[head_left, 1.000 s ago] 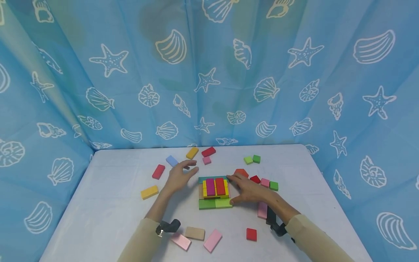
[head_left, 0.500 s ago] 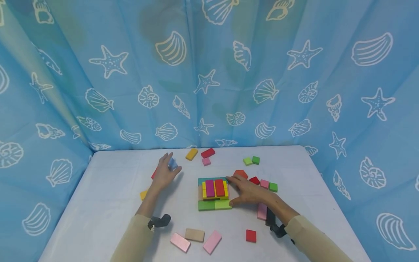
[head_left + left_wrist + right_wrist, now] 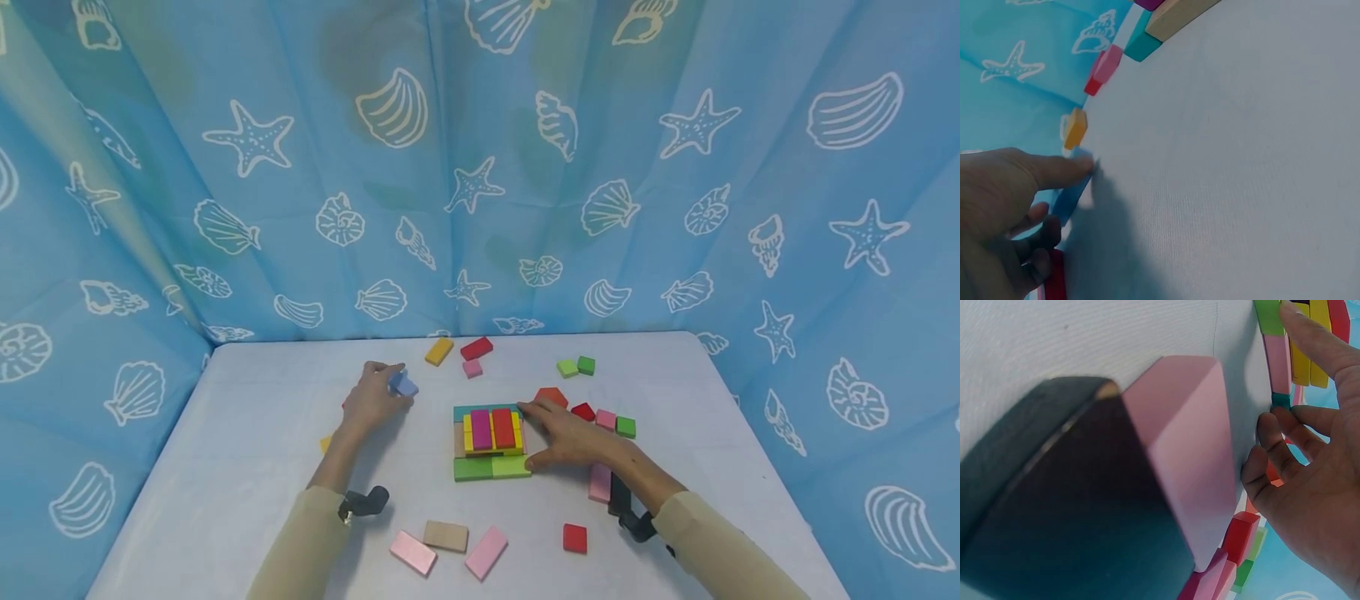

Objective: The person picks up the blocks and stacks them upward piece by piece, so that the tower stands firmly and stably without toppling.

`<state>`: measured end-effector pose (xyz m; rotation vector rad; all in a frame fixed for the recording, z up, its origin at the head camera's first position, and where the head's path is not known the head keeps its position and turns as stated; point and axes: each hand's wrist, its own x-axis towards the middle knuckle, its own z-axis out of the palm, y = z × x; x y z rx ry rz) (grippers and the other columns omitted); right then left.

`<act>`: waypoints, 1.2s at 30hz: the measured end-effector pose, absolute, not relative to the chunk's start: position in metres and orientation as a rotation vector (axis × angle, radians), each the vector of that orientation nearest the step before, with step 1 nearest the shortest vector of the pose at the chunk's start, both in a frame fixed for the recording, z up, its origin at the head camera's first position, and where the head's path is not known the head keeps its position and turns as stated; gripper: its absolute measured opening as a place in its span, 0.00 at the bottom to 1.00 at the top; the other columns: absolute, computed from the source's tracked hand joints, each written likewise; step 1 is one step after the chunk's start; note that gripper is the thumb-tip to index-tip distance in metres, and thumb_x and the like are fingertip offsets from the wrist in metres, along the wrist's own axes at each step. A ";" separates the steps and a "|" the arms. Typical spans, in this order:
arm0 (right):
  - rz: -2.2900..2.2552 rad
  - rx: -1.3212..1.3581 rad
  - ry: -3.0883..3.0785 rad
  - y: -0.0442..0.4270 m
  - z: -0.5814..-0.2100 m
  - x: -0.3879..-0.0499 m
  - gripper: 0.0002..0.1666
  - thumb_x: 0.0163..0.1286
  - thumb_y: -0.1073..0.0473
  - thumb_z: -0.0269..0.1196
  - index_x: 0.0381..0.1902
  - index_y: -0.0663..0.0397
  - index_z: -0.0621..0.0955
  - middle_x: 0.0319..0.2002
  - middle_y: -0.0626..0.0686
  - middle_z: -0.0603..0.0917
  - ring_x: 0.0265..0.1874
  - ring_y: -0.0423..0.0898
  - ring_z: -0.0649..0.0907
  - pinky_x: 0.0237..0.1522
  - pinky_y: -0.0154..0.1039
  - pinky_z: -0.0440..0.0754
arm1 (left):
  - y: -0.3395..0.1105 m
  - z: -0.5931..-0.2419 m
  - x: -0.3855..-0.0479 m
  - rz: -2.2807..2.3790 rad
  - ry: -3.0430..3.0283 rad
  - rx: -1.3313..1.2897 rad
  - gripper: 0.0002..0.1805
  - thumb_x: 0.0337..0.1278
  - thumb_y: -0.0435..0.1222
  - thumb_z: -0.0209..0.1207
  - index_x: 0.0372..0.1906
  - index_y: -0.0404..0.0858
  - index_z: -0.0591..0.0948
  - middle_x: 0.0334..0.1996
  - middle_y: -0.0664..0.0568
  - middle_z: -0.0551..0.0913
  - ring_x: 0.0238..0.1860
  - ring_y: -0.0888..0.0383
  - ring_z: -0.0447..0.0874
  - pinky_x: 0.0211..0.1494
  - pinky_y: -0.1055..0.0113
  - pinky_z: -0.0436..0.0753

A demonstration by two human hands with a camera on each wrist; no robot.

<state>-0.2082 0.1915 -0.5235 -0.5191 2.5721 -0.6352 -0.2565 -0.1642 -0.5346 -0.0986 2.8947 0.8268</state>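
Observation:
In the head view my left hand (image 3: 369,402) pinches a blue block (image 3: 405,384) at the back left. Up close, the left wrist view shows the thumb along this blue block (image 3: 1071,199), with the other fingers partly hidden behind it. My right hand (image 3: 573,435) rests at the right side of a layered block build. Its thumb touches the light green block (image 3: 512,466), and the fingers reach the teal block (image 3: 486,412). On the build, a purple block (image 3: 482,429) and a red block (image 3: 503,427) lie over yellow blocks (image 3: 1300,359).
Loose blocks lie around the build: yellow (image 3: 439,351) and red (image 3: 477,348) at the back, small green (image 3: 587,365) back right. Nearer are a beige block (image 3: 446,536), pink block (image 3: 487,552) and red square (image 3: 575,538). A black block (image 3: 1079,506) sits under the right wrist.
My left hand has moved left from beside the build to the blue block, and its fingers have closed on it. The right hand stays at the build.

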 end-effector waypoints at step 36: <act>-0.637 -0.527 2.564 0.192 -0.524 -0.209 0.61 0.50 0.39 0.79 0.78 0.34 0.60 0.76 0.50 0.61 0.75 0.54 0.62 0.60 0.59 0.77 | -0.084 -0.507 -0.199 0.965 2.996 0.390 0.25 0.47 0.62 0.70 0.49 0.55 0.87 0.44 0.62 0.84 0.36 0.63 0.78 0.38 0.67 0.78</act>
